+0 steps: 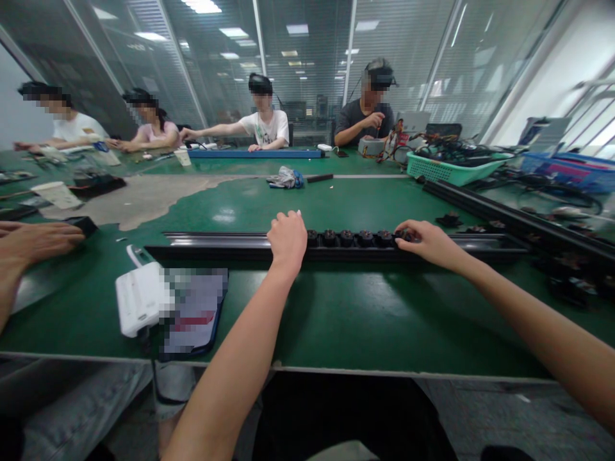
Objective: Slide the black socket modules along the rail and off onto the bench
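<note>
A long black channel rail lies across the green table in front of me. Several round black socket modules sit in a row inside its middle part. My left hand is closed over the rail at the left end of that row, its fingertips hidden behind the far side. At the row's right end, my right hand pinches another black socket module, which its fingers partly cover.
A white power bank and a phone lie front left, beside another person's hand. Loose black parts and a long dark rail lie right. A green basket holds cables. Gloves lie beyond; several co-workers sit opposite.
</note>
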Motion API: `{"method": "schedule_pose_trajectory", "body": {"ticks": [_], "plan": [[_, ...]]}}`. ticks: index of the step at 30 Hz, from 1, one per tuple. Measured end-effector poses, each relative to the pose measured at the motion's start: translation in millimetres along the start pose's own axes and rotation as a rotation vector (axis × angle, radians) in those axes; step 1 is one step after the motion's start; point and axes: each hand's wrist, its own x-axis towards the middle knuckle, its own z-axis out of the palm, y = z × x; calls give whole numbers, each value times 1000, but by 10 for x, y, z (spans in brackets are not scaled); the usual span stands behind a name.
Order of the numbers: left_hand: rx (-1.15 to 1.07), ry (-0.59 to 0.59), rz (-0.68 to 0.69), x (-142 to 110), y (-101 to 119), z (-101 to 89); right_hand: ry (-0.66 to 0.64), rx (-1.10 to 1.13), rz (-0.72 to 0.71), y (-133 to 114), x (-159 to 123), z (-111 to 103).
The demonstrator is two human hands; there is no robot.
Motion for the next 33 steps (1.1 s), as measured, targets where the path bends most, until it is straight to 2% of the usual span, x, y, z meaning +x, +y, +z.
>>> {"method": "schedule_pose_trajectory", "body": {"ticks": [5, 9, 14, 17, 25, 33], "plan": [[-13, 8, 19, -38, 39, 29, -11, -3, 9, 70, -30, -38], [21, 70, 40, -75, 76, 67, -27, -2, -9, 62, -34, -55], [-33, 78, 320, -90, 111, 164, 2, -1, -17, 33, -56, -47], [-61, 60, 414, -92, 127, 238, 17, 18, -6, 6, -72, -41], [-33, 69, 440, -62, 101, 359, 19, 12, -16, -6, -68, -39], [-68, 102, 452, -59, 94, 381, 9, 17, -19, 59, -92, -55]]}}
